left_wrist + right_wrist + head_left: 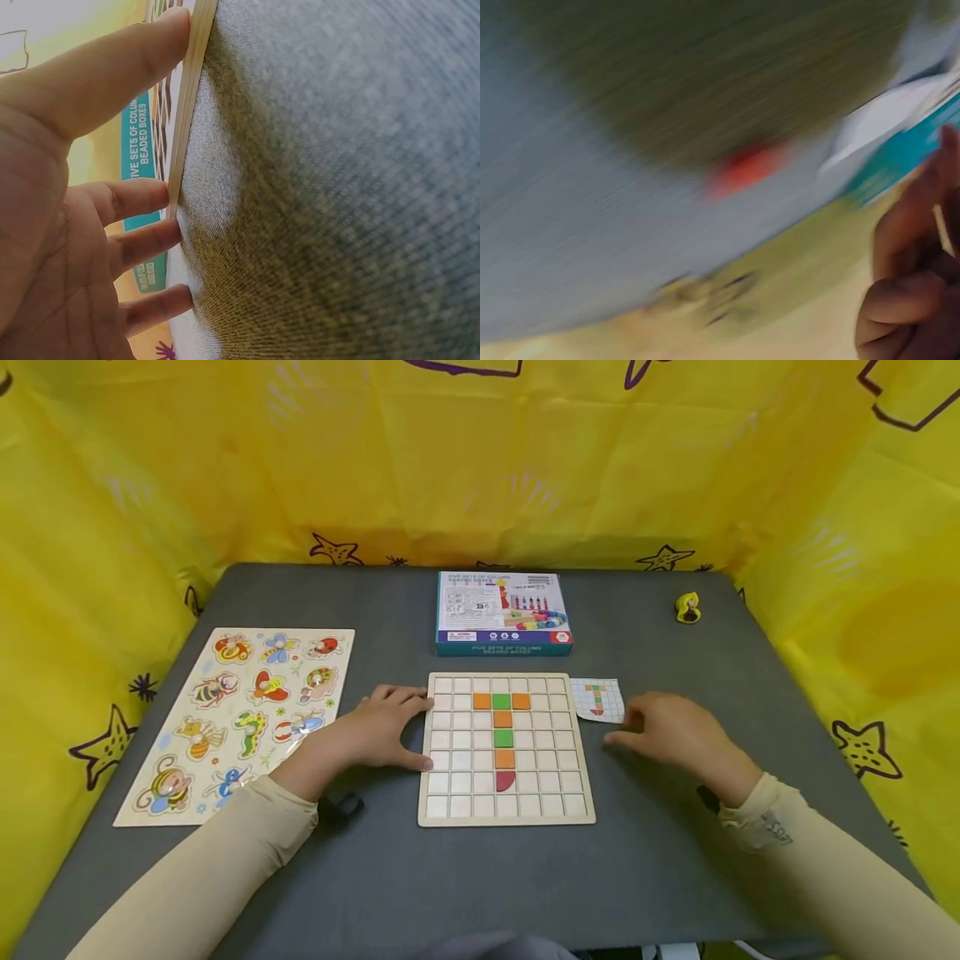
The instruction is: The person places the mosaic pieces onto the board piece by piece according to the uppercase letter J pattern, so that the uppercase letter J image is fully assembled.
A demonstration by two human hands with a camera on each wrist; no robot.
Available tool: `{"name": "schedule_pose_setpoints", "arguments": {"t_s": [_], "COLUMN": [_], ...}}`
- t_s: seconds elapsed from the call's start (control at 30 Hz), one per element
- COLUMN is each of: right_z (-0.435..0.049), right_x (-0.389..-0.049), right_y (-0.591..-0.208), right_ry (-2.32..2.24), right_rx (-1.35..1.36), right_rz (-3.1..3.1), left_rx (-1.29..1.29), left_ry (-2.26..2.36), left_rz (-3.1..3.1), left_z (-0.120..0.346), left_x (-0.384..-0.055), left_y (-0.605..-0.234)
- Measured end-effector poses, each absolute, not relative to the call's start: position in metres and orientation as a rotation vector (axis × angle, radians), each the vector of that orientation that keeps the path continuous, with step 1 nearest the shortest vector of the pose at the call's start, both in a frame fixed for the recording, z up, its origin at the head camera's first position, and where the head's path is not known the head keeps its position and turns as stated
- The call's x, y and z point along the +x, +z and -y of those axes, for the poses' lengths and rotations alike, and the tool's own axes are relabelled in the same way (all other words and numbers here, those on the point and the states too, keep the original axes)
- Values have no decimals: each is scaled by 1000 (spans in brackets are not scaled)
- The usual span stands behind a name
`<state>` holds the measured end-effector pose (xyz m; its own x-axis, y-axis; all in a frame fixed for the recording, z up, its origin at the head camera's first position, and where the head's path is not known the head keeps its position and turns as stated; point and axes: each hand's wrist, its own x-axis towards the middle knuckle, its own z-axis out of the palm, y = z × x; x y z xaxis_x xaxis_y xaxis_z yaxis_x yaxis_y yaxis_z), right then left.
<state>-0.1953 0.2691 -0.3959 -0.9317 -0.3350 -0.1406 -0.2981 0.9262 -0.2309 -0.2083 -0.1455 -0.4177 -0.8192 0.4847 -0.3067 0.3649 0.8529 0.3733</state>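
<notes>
My left hand (386, 727) rests at the left edge of the square wooden grid board (588, 817), thumb and fingers spread, fingertips right at the rim. In the left wrist view its thumb (112, 67) lies against the board's side. On the board, orange and green squares (503, 738) form a T, with a red quarter-round piece (506, 781) at the foot. My right hand (678, 735) hovers beside the pattern card (597, 700), fingers bent, thumb apart from them. A blurred red piece (750, 169) shows in the right wrist view, away from the fingers; the hand hides it in the head view.
A boxed bead set (504, 614) lies behind the board. To the left is an insect peg puzzle (247, 718). A small yellow object (687, 607) sits at the back right of the grey table (525, 877). Yellow curtains (480, 460) enclose the back and sides.
</notes>
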Motion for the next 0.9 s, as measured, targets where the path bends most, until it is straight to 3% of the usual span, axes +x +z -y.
{"name": "schedule_pose_setpoints", "arguments": {"t_s": [0.13, 0.27, 0.73, 0.9], "right_z": [-320, -340, -338, -314], "right_x": [-199, -201, -206, -202], "right_y": [-399, -406, -410, -405], "right_ry": [-298, -347, -341, -357], "right_rx": [-319, -317, -402, -487], "right_rz": [-2907, -2891, -2911, -2966], "left_rx": [634, 633, 640, 638], "left_ry": [408, 407, 403, 399], "left_rz": [-2632, -2633, -2647, -2640], "left_z": [145, 145, 147, 146], "left_x": [-208, -208, -207, -208], "left_y": [-419, -418, -418, -418]}}
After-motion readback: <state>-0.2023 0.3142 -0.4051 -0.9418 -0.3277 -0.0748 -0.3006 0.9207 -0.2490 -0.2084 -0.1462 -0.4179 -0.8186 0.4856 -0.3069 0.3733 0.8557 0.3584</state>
